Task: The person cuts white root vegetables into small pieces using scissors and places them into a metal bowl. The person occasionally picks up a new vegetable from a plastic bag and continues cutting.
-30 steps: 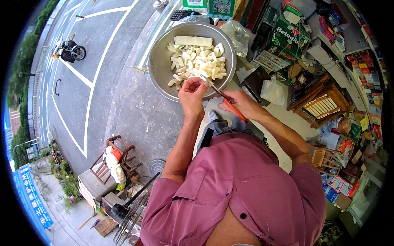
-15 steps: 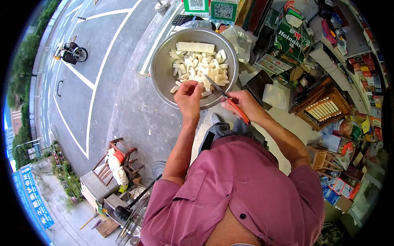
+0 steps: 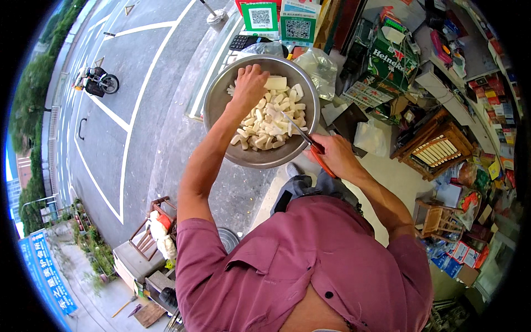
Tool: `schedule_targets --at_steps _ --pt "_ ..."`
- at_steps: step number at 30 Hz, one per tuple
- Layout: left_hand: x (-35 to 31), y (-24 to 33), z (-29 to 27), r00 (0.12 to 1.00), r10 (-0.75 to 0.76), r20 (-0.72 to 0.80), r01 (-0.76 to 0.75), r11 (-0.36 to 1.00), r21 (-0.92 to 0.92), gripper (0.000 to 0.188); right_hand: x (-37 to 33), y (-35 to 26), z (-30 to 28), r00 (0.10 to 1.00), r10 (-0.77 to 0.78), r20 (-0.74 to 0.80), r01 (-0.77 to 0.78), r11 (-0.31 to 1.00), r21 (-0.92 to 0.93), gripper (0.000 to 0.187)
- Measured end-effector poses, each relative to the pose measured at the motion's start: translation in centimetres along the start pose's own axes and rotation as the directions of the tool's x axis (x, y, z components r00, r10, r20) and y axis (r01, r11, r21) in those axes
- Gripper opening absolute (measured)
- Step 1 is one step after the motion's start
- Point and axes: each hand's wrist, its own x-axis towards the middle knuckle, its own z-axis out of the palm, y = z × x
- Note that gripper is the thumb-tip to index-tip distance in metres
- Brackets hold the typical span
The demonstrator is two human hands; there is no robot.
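Observation:
A wide metal bowl [image 3: 215, 138] holds a heap of short, pale white food pieces [image 3: 271, 119] and one longer white block [image 3: 276, 83] near its far side. My left hand [image 3: 250, 87] reaches over the bowl, its fingers curled round the left end of that block and hiding it. In my right hand [image 3: 336, 154] are scissors [image 3: 301, 131] with orange-red handles. Their blades point up and left over the bowl's right rim, just above the cut pieces. What kind of food it is, I cannot tell.
Beyond the bowl stand a calculator [image 3: 247, 42] and green code signs [image 3: 261, 17]. A clear plastic bag [image 3: 318, 69] lies at its right. Green cartons [image 3: 390, 58] and a wooden frame [image 3: 434, 145] clutter the right. A wooden stool [image 3: 145, 243] stands lower left; a motorcycle [image 3: 99, 81] is farther off.
My left hand has moved from the bowl's near side to the long block at the far side. The scissors remain in my right hand. The bowl sits slightly lower in view.

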Motion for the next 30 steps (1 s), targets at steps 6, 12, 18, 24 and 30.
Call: schedule_targets --at_steps 6,12,18,24,30 --pt "-0.6 -1.4 0.1 0.998 0.031 -0.047 -0.035 0.996 -0.081 0.041 0.2 0.6 -0.5 0.999 -0.007 0.037 0.005 0.999 0.048 0.03" --pt "0.5 -2.4 -0.4 1.0 0.002 0.025 0.0 0.996 -0.09 0.034 0.5 0.9 -1.3 0.994 0.003 0.107 -0.012 0.996 0.083 0.028" --pt "-1.2 -2.7 -3.7 0.949 -0.312 -0.048 0.24 0.812 -0.532 0.026 0.2 1.2 -1.8 0.99 0.012 0.14 -0.051 0.958 0.281 0.034" --pt "-5.1 0.4 -7.6 0.874 -0.411 0.259 0.295 0.026 -0.955 0.034 1.4 1.0 -3.2 0.989 -0.015 0.146 -0.032 0.949 0.313 0.033" --pt "-9.6 7.2 -10.9 0.851 -0.299 0.432 0.417 -0.115 -0.902 0.04 3.6 -0.7 -5.5 0.972 -0.138 0.189 0.082 0.958 0.275 0.038"
